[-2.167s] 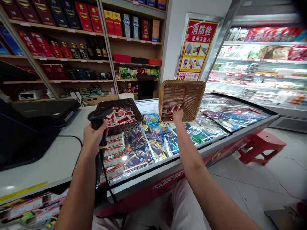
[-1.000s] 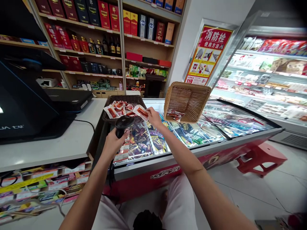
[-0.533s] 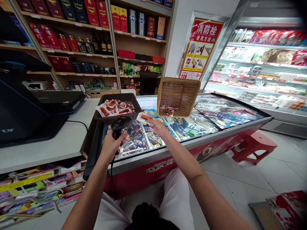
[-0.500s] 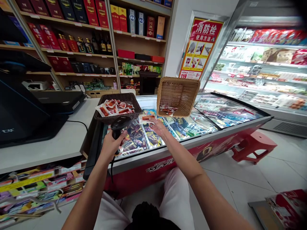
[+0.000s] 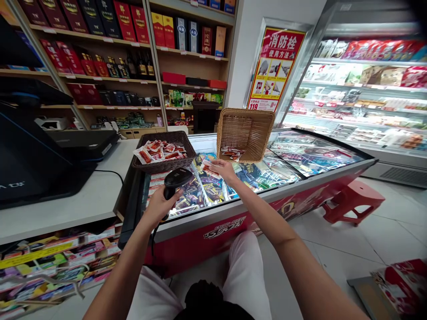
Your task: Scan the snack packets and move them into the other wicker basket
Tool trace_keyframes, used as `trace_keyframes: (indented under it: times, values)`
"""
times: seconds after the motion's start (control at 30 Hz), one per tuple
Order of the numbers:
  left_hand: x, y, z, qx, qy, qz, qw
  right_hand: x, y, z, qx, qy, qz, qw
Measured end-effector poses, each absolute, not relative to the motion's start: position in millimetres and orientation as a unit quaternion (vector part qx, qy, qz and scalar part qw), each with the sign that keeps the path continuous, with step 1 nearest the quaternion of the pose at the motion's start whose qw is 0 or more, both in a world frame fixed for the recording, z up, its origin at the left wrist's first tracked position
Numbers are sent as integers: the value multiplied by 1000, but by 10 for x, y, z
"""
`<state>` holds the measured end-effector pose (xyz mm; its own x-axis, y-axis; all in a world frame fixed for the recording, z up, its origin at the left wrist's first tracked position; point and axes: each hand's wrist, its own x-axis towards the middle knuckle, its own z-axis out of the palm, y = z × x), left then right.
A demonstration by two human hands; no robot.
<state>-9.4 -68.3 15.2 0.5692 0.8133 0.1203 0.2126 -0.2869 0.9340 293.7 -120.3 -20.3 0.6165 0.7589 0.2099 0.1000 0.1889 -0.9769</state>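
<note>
My left hand (image 5: 162,205) is wrapped round the handle of a black barcode scanner (image 5: 178,177), its head turned toward the right. Between the fingers of my right hand (image 5: 224,170) is a small packaged sausage (image 5: 210,169) in clear and white wrapping, held over the freezer's glass top. A dark brown wicker basket (image 5: 163,166) with a heap of similar packets (image 5: 160,151) stands beyond the scanner. Just past my right hand a tan wicker basket (image 5: 247,114) lies tipped with its mouth facing me, and a few packets (image 5: 232,153) rest inside it.
Under both baskets is a chest freezer (image 5: 267,193) with a glass lid. To the left a counter (image 5: 76,191) carries a black checkout terminal (image 5: 30,160). A red stool (image 5: 356,200) stands at the right, and a box (image 5: 402,286) is on the floor at lower right.
The scanner has moved right and its head has swung toward the packet. My right hand has shifted slightly right, and the packaged sausage now tilts differently in its fingers.
</note>
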Motion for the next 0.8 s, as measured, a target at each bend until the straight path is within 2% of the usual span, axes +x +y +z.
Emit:
trace_keyframes:
  times: [0.13, 0.23, 0.5, 0.8]
  values:
    - [-44, -713, 75, 775, 352, 301, 430, 2921, -1296, -79, -626, -407, 165, 644]
    - [38, -789, 46, 772, 353, 297, 437, 2882, -1336, -46, -636, -426, 124, 631]
    - [226, -901, -9, 769, 354, 269, 459, 2878, -1371, -159, -634, -448, 93, 624]
    - [452, -893, -112, 789, 371, 281, 402, 2962, -1368, -297, -653, -431, 70, 619]
